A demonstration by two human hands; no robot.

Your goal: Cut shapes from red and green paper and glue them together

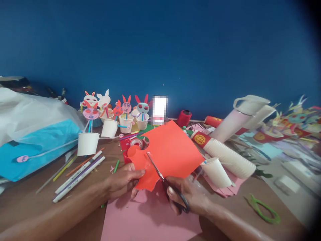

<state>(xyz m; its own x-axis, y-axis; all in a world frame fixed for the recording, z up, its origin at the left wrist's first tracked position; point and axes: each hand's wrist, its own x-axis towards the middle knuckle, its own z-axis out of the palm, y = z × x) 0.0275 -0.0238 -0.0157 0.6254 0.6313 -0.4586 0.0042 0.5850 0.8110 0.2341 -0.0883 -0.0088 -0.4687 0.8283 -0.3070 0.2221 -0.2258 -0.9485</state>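
Note:
A sheet of orange-red paper (173, 147) with curved cut-outs along its left edge is held up in front of me. My left hand (130, 177) pinches its lower left part between thumb and fingers. In my right hand (188, 192) is a pair of scissors (160, 175) with black handles, the fingers wrapped round the loops. The blades lie across the paper, pointing up and to the left. Below the hands, a pink sheet (150, 217) lies flat on the brown table. A roll of tape (136, 144) sits just behind the orange-red paper's left edge.
Several white paper cups, one in front (87, 144), hold paper animal faces on sticks. Markers (79, 179) lie at left beside a blue plastic bag (57, 140). To the right are a stack of cups (225, 157), a pitcher (233, 117) and a green pipe cleaner (263, 209). A blue wall (150, 50) stands behind.

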